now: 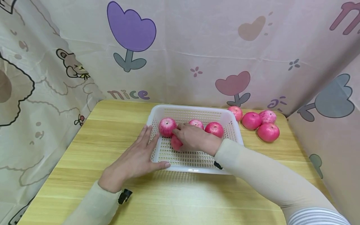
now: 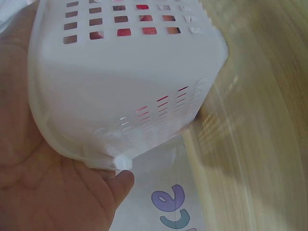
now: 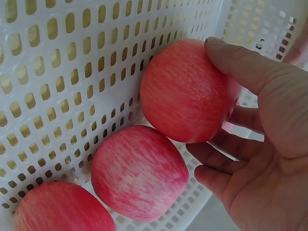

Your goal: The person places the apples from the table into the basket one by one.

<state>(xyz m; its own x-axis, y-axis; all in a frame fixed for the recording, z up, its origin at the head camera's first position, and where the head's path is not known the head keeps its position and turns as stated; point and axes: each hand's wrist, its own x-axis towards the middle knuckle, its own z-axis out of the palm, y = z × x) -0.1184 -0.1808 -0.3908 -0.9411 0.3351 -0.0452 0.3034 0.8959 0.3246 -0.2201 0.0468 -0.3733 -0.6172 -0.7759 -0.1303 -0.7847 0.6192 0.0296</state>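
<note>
A white plastic basket with slotted walls stands on the table, holding several pinkish-red apples. Inside it, my right hand grips one apple, with the thumb on one side and curled fingers on the other, as the right wrist view shows. Close by lie a striped apple, a partly covered apple and a redder apple. My left hand rests on the basket's left front corner, its fingers straight and spread along the left rim, the thumb on the front rim.
Several more apples sit on the wooden table to the right of the basket, one of them touching or very near its back right corner. A printed curtain hangs behind the table and along both sides.
</note>
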